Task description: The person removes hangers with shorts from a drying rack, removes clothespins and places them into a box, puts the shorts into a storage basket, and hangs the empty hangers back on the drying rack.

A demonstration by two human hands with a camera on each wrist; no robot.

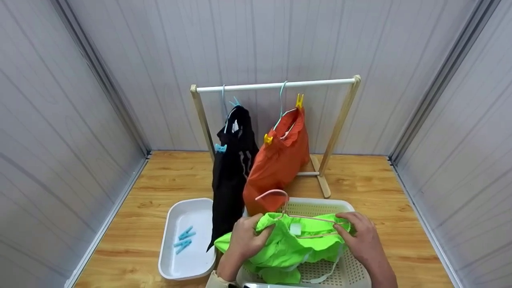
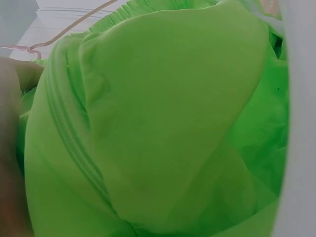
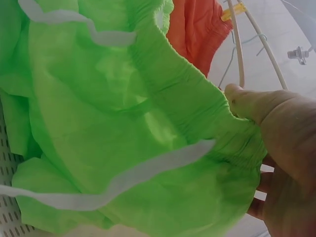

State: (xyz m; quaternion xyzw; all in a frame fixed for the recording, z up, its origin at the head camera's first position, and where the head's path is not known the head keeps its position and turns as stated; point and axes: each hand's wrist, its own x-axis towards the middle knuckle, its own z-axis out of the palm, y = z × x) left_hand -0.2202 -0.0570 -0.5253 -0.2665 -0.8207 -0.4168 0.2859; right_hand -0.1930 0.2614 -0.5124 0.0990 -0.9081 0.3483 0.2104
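Bright green drawstring shorts or trousers [image 1: 286, 248] are bunched between both hands, over a cream basket [image 1: 336, 205]. A pink hanger [image 1: 307, 217] lies inside their waistband, its hook rising above it at the left. My left hand [image 1: 245, 239] grips the waistband's left side, thumb over the cloth. At the other end, my right hand [image 1: 363, 237] pinches the waistband beside the hanger's end. The right wrist view shows the gathered elastic waistband [image 3: 192, 98] and white drawstrings [image 3: 143, 170]. Green cloth [image 2: 168, 113] fills most of the left wrist view, hiding the left fingertips.
Behind the hands stands a rack [image 1: 258, 86] with a white bar and wooden legs. Black trousers [image 1: 232, 180] with blue clips and an orange garment [image 1: 280, 160] with yellow clips hang there. A white tray [image 1: 192, 262] at left holds blue clothes pegs [image 1: 183, 245].
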